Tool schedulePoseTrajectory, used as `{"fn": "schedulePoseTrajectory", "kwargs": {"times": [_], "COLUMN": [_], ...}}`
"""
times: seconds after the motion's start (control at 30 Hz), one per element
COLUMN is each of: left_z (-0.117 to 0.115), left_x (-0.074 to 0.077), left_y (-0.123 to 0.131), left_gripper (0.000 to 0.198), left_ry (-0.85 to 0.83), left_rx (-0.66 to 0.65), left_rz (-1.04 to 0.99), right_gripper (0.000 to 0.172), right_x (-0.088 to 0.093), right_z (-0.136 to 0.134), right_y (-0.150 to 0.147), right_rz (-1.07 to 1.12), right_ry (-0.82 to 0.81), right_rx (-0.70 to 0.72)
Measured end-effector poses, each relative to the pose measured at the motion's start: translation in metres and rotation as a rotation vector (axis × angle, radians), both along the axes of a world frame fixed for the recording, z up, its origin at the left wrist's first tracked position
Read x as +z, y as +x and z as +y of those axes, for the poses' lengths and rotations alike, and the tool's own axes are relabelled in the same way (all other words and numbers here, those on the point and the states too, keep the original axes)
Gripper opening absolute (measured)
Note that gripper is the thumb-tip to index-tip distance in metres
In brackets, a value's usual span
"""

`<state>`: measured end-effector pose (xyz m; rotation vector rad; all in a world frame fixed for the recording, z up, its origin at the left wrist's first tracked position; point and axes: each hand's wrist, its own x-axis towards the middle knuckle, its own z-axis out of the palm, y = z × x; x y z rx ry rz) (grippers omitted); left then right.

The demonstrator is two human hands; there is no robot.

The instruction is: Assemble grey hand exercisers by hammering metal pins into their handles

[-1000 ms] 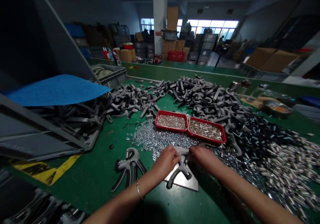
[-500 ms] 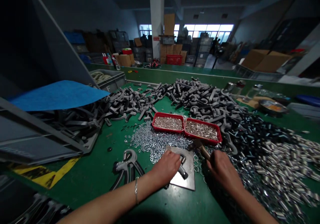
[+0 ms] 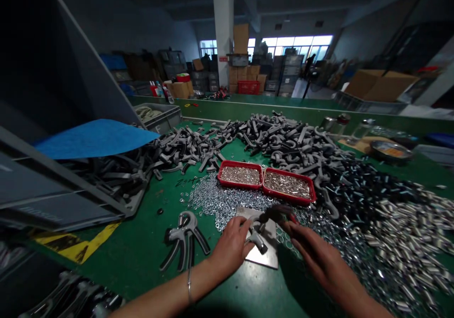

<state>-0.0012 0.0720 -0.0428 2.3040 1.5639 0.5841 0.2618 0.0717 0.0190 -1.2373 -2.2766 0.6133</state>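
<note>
My left hand [image 3: 232, 247] is closed on a grey hand-grip part [image 3: 257, 240] and pins it down on a small metal plate [image 3: 266, 257] lying on the green table. My right hand [image 3: 312, 251] grips the handle of a small hammer [image 3: 275, 211]. The hammer's dark head is blurred just above the part. A finished grey hand gripper with a spring [image 3: 184, 240] lies to the left of my left hand. A spread of shiny washers [image 3: 213, 197] lies just beyond the plate.
Two red trays [image 3: 241, 174] [image 3: 289, 185] of small metal pieces sit behind the plate. Heaps of grey handles [image 3: 283, 138] fill the back, and metal sleeves [image 3: 407, 233] the right. A tilted grey crate [image 3: 71, 199] with a blue sheet [image 3: 95, 138] stands at the left.
My right hand left the part, drew back to the right with the hammer, and now has swung it over the part. My left hand kept hold of the part on the plate.
</note>
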Motion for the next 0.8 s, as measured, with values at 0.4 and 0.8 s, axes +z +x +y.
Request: {"fn": "schedulePoseTrajectory", "kwargs": {"times": [0.4,0.8], "left_z": [0.019,0.008], "left_x": [0.022,0.012], "left_y": [-0.005,-0.026], "left_gripper": [0.071,0.032], "left_ry": [-0.153,-0.116], "left_rx": [0.039,0.148], "left_rz": [-0.186,-0.167], "right_gripper": [0.043,0.019], "right_x": [-0.027,-0.041], "right_z": [-0.020,0.077], "right_y": [0.017,0.009], "right_rz": [0.230,-0.535], "right_ry": [-0.523,-0.032], "right_rx": [-0.305,-0.360]}}
